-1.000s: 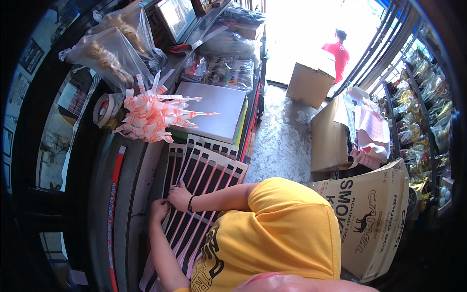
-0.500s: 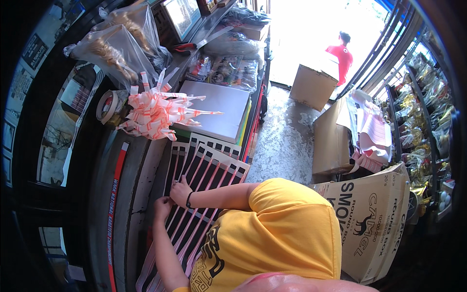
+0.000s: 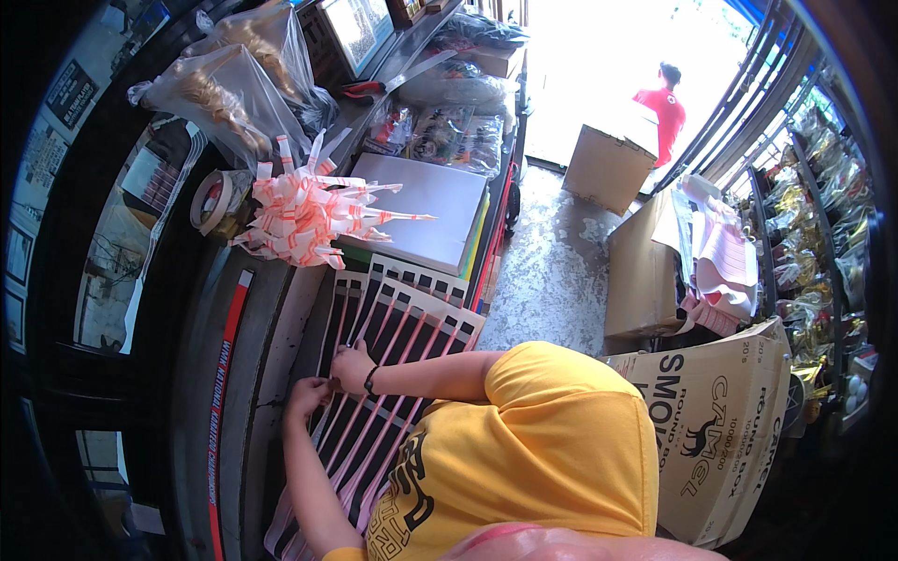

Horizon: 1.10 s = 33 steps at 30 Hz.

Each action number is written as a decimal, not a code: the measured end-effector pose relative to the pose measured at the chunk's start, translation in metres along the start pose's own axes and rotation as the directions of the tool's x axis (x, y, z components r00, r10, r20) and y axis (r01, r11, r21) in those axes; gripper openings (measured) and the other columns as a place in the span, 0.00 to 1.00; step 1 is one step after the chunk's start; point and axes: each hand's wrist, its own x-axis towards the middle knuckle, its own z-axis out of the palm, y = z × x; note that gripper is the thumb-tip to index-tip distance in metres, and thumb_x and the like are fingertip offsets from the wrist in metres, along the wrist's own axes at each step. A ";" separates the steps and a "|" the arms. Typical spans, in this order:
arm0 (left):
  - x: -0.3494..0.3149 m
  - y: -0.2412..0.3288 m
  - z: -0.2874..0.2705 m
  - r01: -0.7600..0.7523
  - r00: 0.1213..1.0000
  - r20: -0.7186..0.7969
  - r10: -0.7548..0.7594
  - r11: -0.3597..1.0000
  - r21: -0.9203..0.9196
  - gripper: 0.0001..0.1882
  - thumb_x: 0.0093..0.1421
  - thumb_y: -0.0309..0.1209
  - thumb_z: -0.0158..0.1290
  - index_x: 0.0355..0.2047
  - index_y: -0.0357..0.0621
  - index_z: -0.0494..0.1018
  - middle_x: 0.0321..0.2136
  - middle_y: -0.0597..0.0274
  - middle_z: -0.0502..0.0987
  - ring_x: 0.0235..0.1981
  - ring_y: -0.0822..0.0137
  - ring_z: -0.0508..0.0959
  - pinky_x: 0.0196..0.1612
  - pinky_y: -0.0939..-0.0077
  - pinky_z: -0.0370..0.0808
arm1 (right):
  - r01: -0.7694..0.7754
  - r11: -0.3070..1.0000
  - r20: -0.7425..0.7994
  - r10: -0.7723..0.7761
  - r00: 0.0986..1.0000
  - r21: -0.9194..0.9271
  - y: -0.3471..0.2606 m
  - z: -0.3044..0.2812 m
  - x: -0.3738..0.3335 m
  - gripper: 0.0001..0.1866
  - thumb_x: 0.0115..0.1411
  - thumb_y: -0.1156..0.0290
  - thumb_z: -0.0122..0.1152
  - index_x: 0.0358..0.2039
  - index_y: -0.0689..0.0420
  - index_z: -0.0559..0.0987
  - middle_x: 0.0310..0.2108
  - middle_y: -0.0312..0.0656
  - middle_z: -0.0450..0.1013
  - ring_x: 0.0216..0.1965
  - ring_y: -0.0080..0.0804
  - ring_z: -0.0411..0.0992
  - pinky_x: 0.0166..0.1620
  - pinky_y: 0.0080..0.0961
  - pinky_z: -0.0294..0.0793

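My left hand (image 3: 307,398) and my right hand (image 3: 353,368), with a black band at its wrist, meet at the left side of overlapping black-and-white striped sheets (image 3: 426,305). Both hands are closed, fingertips pinched close together; whatever is between them is too small to make out. Long pinkish strips (image 3: 398,338) lie lengthwise over the dark bands of the sheets and run down toward my body. Beyond my hands, a bunch of white strips with orange marks (image 3: 313,213) sits in a spiky heap.
A stack of white sheets (image 3: 416,201) and clear bags of goods (image 3: 454,140) lie farther along the bench. Left are a tape roll (image 3: 213,201) and a red printed ribbon (image 3: 224,402). Cardboard boxes (image 3: 720,430) stand right; a person in red (image 3: 662,117) is outside.
The whole view has shifted slightly. My hands stay together at the sheets' left side, with the left hand moved a little leftward and the fingers slightly repositioned.
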 end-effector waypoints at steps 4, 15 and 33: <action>0.002 -0.001 0.000 -0.053 0.998 -0.012 0.054 0.995 0.080 0.16 0.57 0.39 0.61 0.30 0.35 0.79 0.18 0.67 0.74 0.19 0.76 0.71 0.24 0.78 0.66 | 0.044 0.998 -0.043 -0.045 0.998 -0.037 0.000 0.007 0.001 0.11 0.48 0.58 0.61 0.24 0.50 0.83 0.29 0.36 0.76 0.44 0.35 0.70 0.43 0.51 0.61; 0.004 -0.005 0.010 -0.113 0.976 -0.142 0.167 0.938 0.329 0.15 0.56 0.37 0.60 0.33 0.35 0.80 0.19 0.60 0.77 0.21 0.71 0.75 0.26 0.72 0.71 | 0.129 0.986 -0.110 -0.141 0.984 -0.109 -0.007 0.014 -0.004 0.07 0.45 0.63 0.64 0.24 0.50 0.83 0.31 0.34 0.75 0.45 0.34 0.69 0.45 0.50 0.62; -0.041 0.006 0.041 -0.259 0.872 -0.282 0.399 0.867 0.427 0.11 0.54 0.29 0.62 0.35 0.35 0.79 0.29 0.50 0.78 0.31 0.59 0.79 0.37 0.66 0.73 | 0.156 0.987 0.264 -0.143 0.954 -0.030 0.014 -0.020 0.004 0.10 0.49 0.62 0.65 0.33 0.46 0.84 0.35 0.38 0.79 0.47 0.38 0.74 0.51 0.59 0.61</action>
